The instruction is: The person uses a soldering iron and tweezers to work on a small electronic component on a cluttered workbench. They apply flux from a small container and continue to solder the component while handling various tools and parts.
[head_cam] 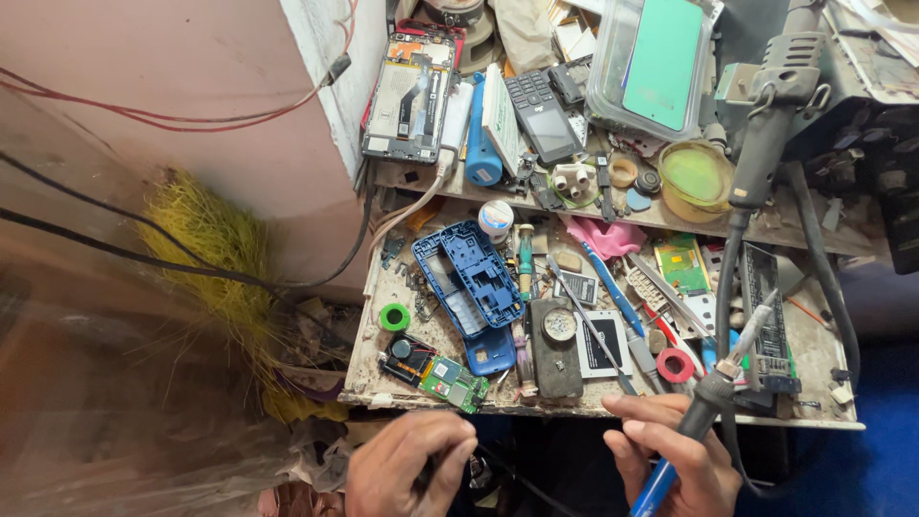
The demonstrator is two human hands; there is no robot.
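Observation:
My right hand (670,455) grips a blue-handled soldering iron (713,393), its metal tip pointing up and right over the bench. My left hand (407,464) is curled below the bench's front edge, fingers pinched together on something small that I cannot make out. Just above it lies a green circuit board (450,380) with a black camera part. A blue phone frame (469,273) rests on the worn workbench (383,369), with a blue back cover (490,349) below it.
The bench carries tweezers, screwdrivers, a phone battery (598,345), a red tape roll (675,365), a green tape roll (393,317). An upper shelf holds an opened smartphone (412,96), a keypad phone (541,115), a clear box. A hot-air handle (775,105) hangs at right. Yellow broom (215,249) at left.

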